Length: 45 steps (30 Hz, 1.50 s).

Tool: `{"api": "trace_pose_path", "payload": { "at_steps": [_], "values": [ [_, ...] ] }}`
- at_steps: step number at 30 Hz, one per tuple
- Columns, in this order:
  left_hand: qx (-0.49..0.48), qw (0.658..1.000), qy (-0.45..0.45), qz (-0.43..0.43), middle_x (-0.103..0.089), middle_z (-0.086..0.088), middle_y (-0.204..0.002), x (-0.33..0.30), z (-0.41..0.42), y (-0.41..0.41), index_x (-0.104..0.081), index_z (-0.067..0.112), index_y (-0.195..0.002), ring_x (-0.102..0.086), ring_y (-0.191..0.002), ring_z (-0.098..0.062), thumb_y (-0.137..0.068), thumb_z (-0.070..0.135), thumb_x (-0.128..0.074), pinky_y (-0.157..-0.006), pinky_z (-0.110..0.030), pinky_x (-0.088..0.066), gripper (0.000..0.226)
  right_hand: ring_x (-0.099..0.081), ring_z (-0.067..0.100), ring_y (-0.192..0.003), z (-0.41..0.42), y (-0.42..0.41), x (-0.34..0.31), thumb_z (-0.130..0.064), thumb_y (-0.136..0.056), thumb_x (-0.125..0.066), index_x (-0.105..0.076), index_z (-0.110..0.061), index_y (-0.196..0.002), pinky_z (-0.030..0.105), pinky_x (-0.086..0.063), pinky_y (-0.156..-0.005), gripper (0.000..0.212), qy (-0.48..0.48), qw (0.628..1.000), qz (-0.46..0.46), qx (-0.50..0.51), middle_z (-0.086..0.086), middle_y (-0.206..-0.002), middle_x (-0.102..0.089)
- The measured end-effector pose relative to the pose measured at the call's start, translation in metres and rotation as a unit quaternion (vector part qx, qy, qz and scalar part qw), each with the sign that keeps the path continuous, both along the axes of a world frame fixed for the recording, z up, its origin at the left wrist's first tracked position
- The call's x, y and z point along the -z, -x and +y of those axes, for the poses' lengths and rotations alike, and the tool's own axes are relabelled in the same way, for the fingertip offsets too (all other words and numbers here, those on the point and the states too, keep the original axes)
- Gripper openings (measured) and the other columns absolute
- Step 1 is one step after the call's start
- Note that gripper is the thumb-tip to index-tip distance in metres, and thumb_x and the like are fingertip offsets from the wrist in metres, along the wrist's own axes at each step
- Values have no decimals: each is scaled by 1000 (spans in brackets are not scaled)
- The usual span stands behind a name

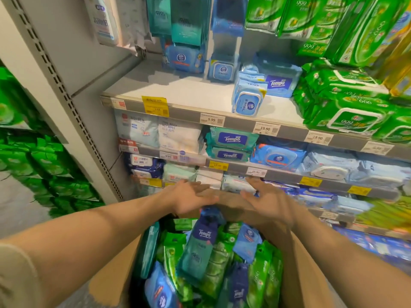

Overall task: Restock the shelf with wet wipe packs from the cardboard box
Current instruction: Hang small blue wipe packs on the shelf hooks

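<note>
Hovering with fingers spread, both hands (231, 200) flank a teal Tempo pack (198, 247) atop the cardboard box (298, 274).

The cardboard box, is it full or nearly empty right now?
Full. The cardboard box is packed to its open top with green, blue and teal wipe packs, piled loosely.

"Tempo" on boxed teal pack (198, 245); shelf tag (265, 128) perhaps "19.90".

Grey perforated upright (64, 94) beside speckled floor (17, 203).
</note>
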<state>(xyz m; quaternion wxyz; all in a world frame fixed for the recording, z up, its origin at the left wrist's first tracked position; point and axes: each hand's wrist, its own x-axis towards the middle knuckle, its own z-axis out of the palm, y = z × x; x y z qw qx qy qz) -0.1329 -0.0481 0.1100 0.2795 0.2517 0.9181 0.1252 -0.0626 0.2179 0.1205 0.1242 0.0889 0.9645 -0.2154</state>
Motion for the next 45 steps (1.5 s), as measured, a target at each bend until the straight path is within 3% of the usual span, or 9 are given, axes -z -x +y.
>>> {"api": "trace_pose_path", "payload": {
  "at_steps": [13, 18, 21, 27, 31, 33, 35, 40, 45],
  "values": [
    [-22, 997, -10, -79, -37, 4, -165, 75, 24, -30, -36, 39, -157, -36, -150, -23, -71, 102, -25, -120, -38, -32, 107, -48, 22, -140, 18, -40, 66, -60, -102, -41, -29, -27, -160, 26, -34, -109, 68, 12, 991, -130, 14, 3, -158, -45],
    [-64, 985, -40, -157, -47, -2, -159, 110, 49, -42, -46, 27, -154, -53, -137, -23, -96, 67, -51, -113, -35, -43, 71, -50, 22, -138, 31, -58, 97, -58, -102, -43, -40, -28, -155, 30, -39, -110, 61, 78, 984, -130, 97, 1, -152, -52],
    [-90, 979, -57, -172, -57, -1, -150, 125, 65, -54, -52, 20, -149, -56, -133, -20, -104, 46, -53, -110, -29, -43, 53, -61, 25, -116, 38, -68, 120, -51, -102, -46, -59, -20, -134, 32, -46, -94, 46, 105, 975, -120, 154, 7, -130, -67],
    [-167, 971, -74, -155, -72, -2, -127, 152, 97, -73, -71, 20, -128, -63, -122, -20, -101, 32, -57, -100, -26, -46, 32, -70, 32, -89, 41, -83, 162, -56, -99, -47, -62, -16, -90, 49, -58, -86, 44, 212, 926, -134, 281, 11, -96, -72],
    [-269, 931, -128, -211, -75, -12, -92, 171, 117, -81, -74, 20, -102, -74, -87, -30, -94, 29, -60, -84, -38, -61, 20, -72, 39, -89, 42, -90, 186, -49, -100, -53, -66, -9, -94, 53, -61, -83, 42, 289, 874, -150, 361, 19, -98, -73],
    [-294, 918, -139, -227, -71, -8, -86, 182, 124, -84, -73, 20, -111, -70, -75, -25, -98, 20, -59, -71, -32, -57, 18, -73, 36, -89, 43, -94, 199, -47, -100, -54, -67, -9, -105, 50, -61, -82, 40, 343, 837, -172, 389, 19, -105, -72],
    [-287, 922, -134, -225, -71, -8, -91, 192, 129, -87, -70, 21, -125, -69, -77, -27, -99, 20, -58, -68, -32, -54, 28, -72, 33, -94, 43, -98, 210, -45, -101, -56, -63, -14, -107, 52, -60, -89, 33, 395, 796, -195, 416, 15, -109, -68],
    [-204, 958, -61, -194, -56, -6, -151, 201, 136, -91, -48, 21, -154, -56, -134, -26, -104, 24, -55, -102, -26, -41, 51, -68, 32, -102, 40, -103, 224, -35, -97, -67, -62, -20, -97, 46, -56, -95, 16, 495, 719, -217, 437, 11, -103, -63],
    [-197, 960, -73, -187, -45, -5, -159, 206, 139, -96, -42, 22, -158, -49, -141, -23, -106, 19, -53, -104, -24, -22, 53, -53, 14, -55, 34, -93, 240, -25, -94, -73, -72, -7, -103, 27, -46, -54, 20, 484, 704, -197, 481, 6, -73, -60]
  ]
}}
